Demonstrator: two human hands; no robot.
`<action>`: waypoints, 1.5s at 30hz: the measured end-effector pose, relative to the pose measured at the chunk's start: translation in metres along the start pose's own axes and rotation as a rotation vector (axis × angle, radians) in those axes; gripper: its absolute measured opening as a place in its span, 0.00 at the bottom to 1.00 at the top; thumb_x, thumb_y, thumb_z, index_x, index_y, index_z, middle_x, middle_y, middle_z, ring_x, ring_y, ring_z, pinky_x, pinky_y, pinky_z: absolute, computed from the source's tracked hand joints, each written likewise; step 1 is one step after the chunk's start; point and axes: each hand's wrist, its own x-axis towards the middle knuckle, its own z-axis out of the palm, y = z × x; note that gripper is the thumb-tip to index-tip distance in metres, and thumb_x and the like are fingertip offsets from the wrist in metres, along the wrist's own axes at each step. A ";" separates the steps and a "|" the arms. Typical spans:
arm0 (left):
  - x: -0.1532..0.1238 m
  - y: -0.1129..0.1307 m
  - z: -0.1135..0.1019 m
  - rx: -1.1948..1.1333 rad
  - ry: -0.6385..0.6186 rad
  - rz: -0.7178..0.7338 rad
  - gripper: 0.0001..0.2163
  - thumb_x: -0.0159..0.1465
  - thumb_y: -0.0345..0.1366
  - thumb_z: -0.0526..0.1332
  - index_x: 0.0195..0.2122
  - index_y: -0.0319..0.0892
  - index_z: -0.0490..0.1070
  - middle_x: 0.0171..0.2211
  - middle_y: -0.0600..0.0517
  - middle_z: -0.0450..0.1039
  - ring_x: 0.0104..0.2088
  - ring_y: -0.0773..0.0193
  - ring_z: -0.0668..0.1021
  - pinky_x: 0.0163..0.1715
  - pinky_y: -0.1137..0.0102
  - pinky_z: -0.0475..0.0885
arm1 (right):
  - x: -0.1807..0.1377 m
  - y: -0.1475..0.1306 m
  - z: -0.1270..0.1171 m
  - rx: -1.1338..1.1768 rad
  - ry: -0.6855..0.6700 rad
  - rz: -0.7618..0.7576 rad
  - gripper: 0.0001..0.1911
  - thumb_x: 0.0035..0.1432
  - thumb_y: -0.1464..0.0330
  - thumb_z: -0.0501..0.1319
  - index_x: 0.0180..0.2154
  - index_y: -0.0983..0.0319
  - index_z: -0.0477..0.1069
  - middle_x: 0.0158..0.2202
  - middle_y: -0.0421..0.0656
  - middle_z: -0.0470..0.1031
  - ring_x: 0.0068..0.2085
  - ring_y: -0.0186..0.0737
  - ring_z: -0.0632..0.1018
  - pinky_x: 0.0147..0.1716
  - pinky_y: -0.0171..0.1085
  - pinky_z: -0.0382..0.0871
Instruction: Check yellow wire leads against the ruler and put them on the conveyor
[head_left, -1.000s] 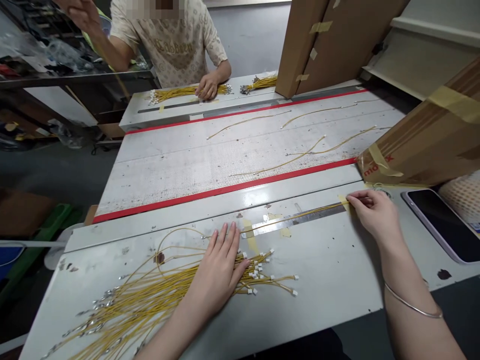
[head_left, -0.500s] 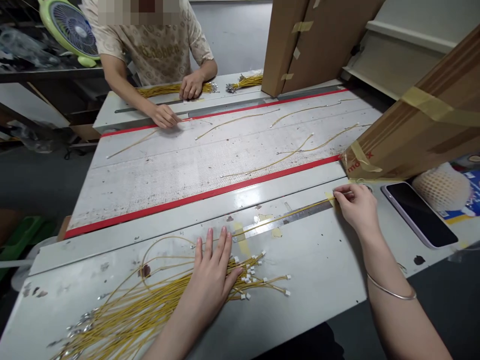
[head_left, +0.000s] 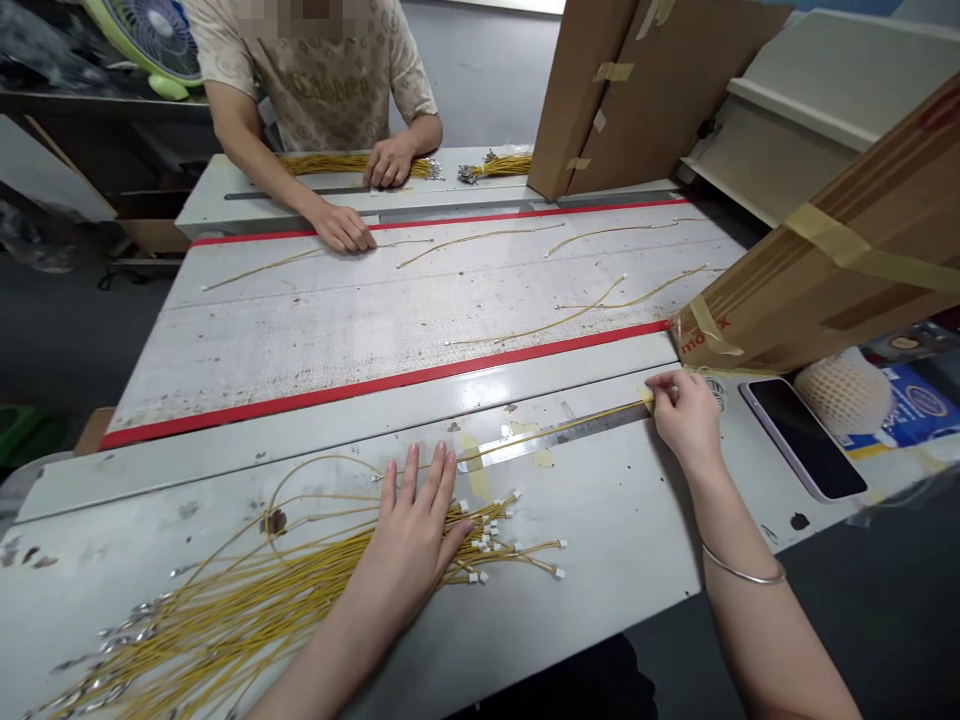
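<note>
L hand [head_left: 411, 535] flat on wires [head_left: 300, 590], fingers spread; R hand [head_left: 686, 415] pinching 1 wire [head_left: 555, 433]; box [head_left: 765, 290] ltrs "mo…x", rest unclear.

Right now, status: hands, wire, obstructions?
Right hand pinching yellow wire at one end of metal ruler. Left hand flat, over wire bundle. Wire straight along ruler; nothing seen crossing it between hands.

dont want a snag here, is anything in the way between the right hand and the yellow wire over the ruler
Nothing visible: the right hand pinches the yellow wire, which runs uncovered along the ruler to the left hand.
</note>
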 end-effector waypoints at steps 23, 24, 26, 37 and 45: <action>0.006 0.010 -0.009 0.165 -0.074 -0.019 0.30 0.71 0.49 0.53 0.65 0.30 0.62 0.66 0.38 0.59 0.64 0.32 0.63 0.59 0.43 0.63 | -0.059 -0.163 0.021 0.410 -0.813 -0.636 0.03 0.62 0.69 0.62 0.34 0.58 0.74 0.36 0.43 0.73 0.42 0.43 0.71 0.44 0.42 0.66; 0.006 0.010 -0.009 0.173 -0.071 -0.016 0.30 0.71 0.49 0.53 0.65 0.30 0.62 0.66 0.38 0.59 0.64 0.32 0.64 0.59 0.43 0.64 | -0.063 -0.170 0.024 0.404 -0.835 -0.653 0.03 0.62 0.70 0.62 0.34 0.59 0.73 0.36 0.43 0.73 0.42 0.43 0.70 0.44 0.42 0.65; 0.006 0.010 -0.009 0.173 -0.067 -0.020 0.29 0.71 0.49 0.52 0.64 0.30 0.63 0.66 0.38 0.59 0.64 0.33 0.64 0.59 0.43 0.64 | -0.069 -0.175 0.029 0.389 -0.848 -0.651 0.03 0.62 0.71 0.62 0.33 0.59 0.71 0.36 0.43 0.72 0.43 0.43 0.69 0.43 0.43 0.65; 0.005 0.012 -0.009 0.096 -0.063 -0.065 0.27 0.72 0.47 0.49 0.64 0.32 0.63 0.67 0.39 0.58 0.65 0.34 0.63 0.60 0.42 0.61 | -0.069 -0.174 0.029 0.263 -0.870 -0.734 0.07 0.68 0.71 0.54 0.34 0.59 0.63 0.37 0.45 0.71 0.40 0.44 0.66 0.42 0.44 0.64; 0.004 0.014 -0.011 0.029 -0.100 -0.097 0.28 0.71 0.47 0.51 0.66 0.33 0.59 0.69 0.39 0.54 0.67 0.34 0.58 0.63 0.41 0.56 | -0.066 -0.171 0.028 0.234 -0.902 -0.754 0.07 0.69 0.70 0.51 0.35 0.60 0.62 0.37 0.45 0.68 0.40 0.43 0.66 0.41 0.44 0.64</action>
